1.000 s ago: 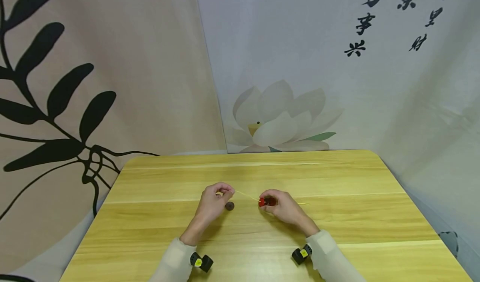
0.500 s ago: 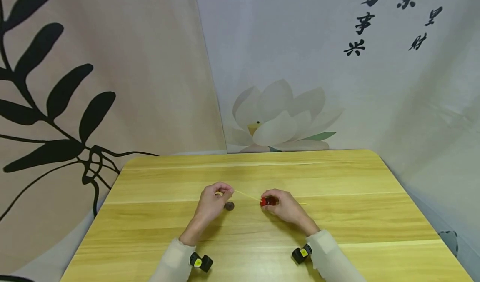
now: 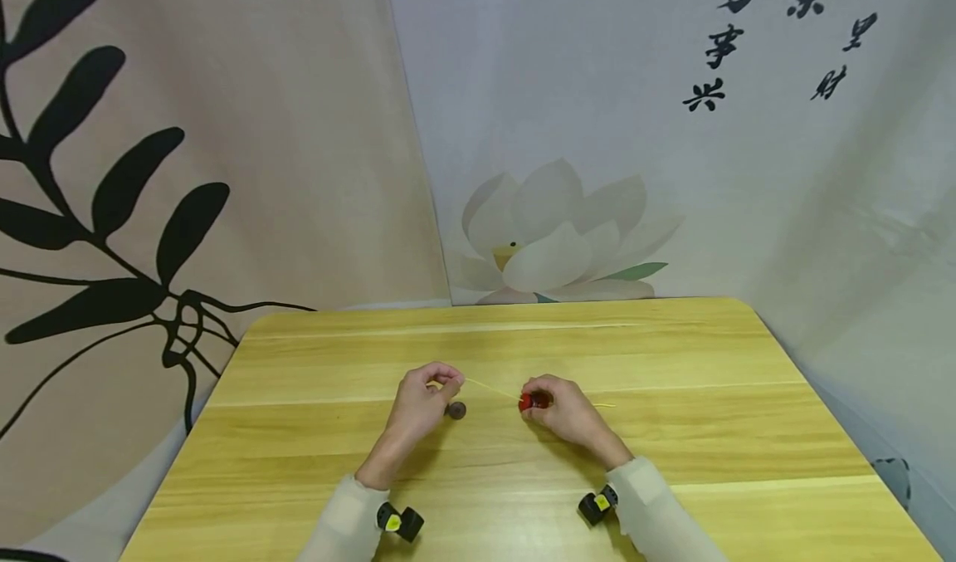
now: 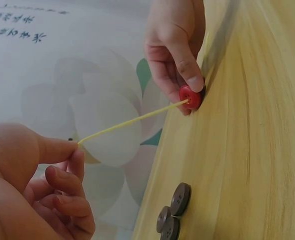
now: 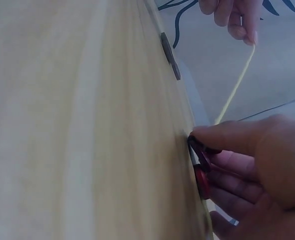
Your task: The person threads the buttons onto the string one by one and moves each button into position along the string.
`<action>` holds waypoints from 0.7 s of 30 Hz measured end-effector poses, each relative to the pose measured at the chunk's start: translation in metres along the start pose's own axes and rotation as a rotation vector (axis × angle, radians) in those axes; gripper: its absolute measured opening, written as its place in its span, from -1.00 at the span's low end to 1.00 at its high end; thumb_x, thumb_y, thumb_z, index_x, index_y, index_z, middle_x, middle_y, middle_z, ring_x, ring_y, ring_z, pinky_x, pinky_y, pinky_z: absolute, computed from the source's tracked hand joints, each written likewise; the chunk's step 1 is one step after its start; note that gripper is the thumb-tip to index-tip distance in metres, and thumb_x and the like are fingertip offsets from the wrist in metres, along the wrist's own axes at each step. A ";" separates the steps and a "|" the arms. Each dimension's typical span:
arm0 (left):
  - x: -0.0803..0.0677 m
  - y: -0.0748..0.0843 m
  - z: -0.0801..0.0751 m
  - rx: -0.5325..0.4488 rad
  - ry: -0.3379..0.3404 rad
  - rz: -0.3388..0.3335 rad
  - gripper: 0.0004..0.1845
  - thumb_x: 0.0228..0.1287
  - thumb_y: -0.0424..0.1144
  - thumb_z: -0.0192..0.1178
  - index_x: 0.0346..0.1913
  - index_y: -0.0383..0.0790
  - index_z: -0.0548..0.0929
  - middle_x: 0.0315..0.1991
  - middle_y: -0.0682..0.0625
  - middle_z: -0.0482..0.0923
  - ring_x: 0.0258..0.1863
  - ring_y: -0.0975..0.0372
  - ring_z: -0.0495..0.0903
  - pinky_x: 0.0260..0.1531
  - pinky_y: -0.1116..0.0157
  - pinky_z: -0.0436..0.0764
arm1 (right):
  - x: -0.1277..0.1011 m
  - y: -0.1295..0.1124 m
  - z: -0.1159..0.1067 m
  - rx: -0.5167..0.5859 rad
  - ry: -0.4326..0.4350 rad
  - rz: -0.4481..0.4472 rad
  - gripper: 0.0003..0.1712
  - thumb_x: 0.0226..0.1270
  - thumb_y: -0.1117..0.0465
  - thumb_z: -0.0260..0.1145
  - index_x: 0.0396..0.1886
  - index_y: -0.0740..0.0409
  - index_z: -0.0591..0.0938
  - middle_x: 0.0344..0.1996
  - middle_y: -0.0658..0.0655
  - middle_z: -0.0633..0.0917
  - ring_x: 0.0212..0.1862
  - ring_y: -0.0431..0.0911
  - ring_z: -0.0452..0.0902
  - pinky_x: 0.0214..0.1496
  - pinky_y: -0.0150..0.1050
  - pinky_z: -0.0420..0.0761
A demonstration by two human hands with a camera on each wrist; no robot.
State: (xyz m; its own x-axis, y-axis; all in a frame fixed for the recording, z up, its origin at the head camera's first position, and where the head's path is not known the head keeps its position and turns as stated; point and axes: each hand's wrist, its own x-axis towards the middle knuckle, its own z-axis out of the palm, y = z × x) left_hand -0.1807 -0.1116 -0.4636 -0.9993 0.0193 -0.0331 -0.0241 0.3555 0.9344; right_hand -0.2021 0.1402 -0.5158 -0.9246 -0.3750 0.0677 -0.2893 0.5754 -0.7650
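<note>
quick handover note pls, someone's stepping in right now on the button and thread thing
Left hand: pinches the end of the yellow thread, raised a little above the table.
Right hand: holds the red button edge-down on the table; a darker button seems to sit behind it.
Thread runs taut from the left fingertips into the red button's hole; a short tail shows past the right hand.
Three dark buttons lie loose, bunched together, near the left hand.
Done: red button is on the thread.
Left: likely the loose dark buttons, not yet threaded.
</note>
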 end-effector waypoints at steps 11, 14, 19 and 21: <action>0.001 0.001 0.000 0.005 -0.009 0.002 -0.88 0.37 -0.23 0.25 -0.19 -0.23 0.69 -0.28 -0.04 0.58 -0.69 0.30 0.28 -0.71 0.39 0.33 | 0.001 0.000 -0.001 -0.002 -0.005 0.006 -0.68 0.15 0.38 0.48 -0.08 0.15 0.69 -0.08 0.08 0.68 -0.07 -0.07 0.59 -0.01 -0.11 0.62; 0.000 0.000 0.000 0.001 -0.017 0.003 -0.86 0.37 -0.23 0.25 -0.18 -0.26 0.69 -0.29 -0.04 0.58 -0.69 0.30 0.27 -0.71 0.39 0.32 | 0.001 0.000 -0.001 -0.006 -0.006 0.002 -0.68 0.13 0.37 0.49 -0.08 0.15 0.69 -0.09 0.08 0.68 -0.08 -0.09 0.59 -0.01 -0.11 0.61; 0.000 0.000 0.000 0.002 -0.026 0.002 -0.86 0.37 -0.25 0.24 -0.18 -0.27 0.69 -0.30 -0.03 0.57 -0.68 0.30 0.27 -0.71 0.40 0.31 | 0.001 0.001 -0.001 -0.012 -0.008 -0.001 -0.68 0.13 0.36 0.49 -0.09 0.13 0.69 -0.11 0.06 0.68 -0.09 -0.11 0.59 0.00 -0.13 0.60; 0.000 -0.001 0.000 0.004 -0.028 0.006 -0.86 0.37 -0.26 0.24 -0.17 -0.29 0.69 -0.31 -0.03 0.57 -0.68 0.30 0.27 -0.70 0.40 0.31 | 0.001 0.000 -0.001 -0.009 -0.009 0.000 -0.68 0.13 0.36 0.49 -0.09 0.12 0.69 -0.10 0.05 0.68 -0.09 -0.12 0.59 0.00 -0.12 0.60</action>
State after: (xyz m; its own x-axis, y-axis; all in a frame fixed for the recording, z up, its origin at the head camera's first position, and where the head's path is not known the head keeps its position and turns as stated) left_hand -0.1809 -0.1114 -0.4642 -0.9982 0.0473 -0.0377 -0.0182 0.3594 0.9330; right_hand -0.2033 0.1409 -0.5152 -0.9224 -0.3813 0.0619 -0.2915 0.5818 -0.7593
